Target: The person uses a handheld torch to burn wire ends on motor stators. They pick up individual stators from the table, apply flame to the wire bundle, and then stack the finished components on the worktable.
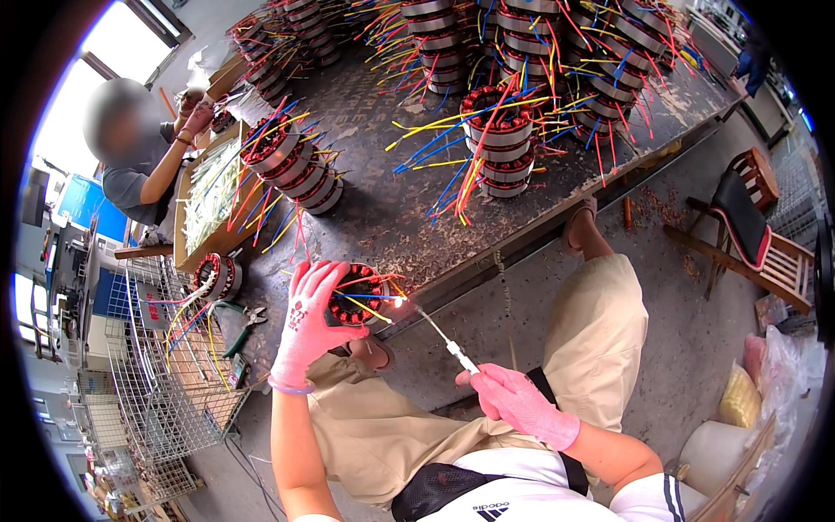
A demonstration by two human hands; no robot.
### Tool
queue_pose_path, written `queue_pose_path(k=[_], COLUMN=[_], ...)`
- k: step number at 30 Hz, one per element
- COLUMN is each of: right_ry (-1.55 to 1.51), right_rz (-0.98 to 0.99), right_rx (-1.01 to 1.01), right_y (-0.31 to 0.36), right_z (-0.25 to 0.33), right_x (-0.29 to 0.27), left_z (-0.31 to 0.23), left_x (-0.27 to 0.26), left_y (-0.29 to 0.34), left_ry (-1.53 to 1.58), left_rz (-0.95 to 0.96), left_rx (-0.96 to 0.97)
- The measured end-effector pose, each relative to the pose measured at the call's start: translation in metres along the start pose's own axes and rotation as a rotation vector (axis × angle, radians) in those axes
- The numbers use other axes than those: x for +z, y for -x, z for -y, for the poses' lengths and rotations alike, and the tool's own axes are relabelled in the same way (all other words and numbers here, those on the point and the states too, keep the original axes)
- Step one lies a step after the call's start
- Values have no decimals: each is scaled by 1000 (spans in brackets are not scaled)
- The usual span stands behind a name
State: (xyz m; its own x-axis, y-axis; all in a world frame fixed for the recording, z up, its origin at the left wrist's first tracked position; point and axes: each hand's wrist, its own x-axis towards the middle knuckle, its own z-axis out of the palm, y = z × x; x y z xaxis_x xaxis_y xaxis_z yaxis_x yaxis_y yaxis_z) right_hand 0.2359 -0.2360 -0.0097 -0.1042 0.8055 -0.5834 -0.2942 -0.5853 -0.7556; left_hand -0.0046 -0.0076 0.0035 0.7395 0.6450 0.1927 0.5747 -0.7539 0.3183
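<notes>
My left hand (315, 317), in a pink glove, grips a motor stator (379, 294) with red windings at the table's front edge. Red, yellow and blue wires stick out of the stator toward the right. In my right hand (522, 402), also gloved in pink, is a slim white-handled tool (463, 355) with a thin, pale tip pointing at those wires. A bright spot glows at the wire ends, just beyond that tip; whether it is a flame or a spark I cannot tell. Left of my left hand lies another stator (217, 277) with white-sleeved wires.
Pliers (248, 331) with dark green handles lie near the table's left corner. Stacked stators (504, 139) with loose wires stand across the worktable (383, 209). At the left, a co-worker (139, 148) handles something beside a box of pale sleeves (209, 200). Wire baskets (165, 391) stand below.
</notes>
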Motion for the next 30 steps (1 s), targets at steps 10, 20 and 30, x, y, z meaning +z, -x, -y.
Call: queue_pose_path(k=[10, 20, 30], right_ry=[52, -4, 42], right_rz=[24, 8, 18], right_rx=[-16, 7, -42], right_y=[-2, 0, -2], right_z=[-3, 0, -3], right_x=[-1, 1, -1], left_z=[1, 2, 1], left_x=[1, 1, 0], left_y=[1, 0, 0], left_ry=[4, 11, 11], left_rz=[9, 11, 16], left_rx=[-10, -13, -7])
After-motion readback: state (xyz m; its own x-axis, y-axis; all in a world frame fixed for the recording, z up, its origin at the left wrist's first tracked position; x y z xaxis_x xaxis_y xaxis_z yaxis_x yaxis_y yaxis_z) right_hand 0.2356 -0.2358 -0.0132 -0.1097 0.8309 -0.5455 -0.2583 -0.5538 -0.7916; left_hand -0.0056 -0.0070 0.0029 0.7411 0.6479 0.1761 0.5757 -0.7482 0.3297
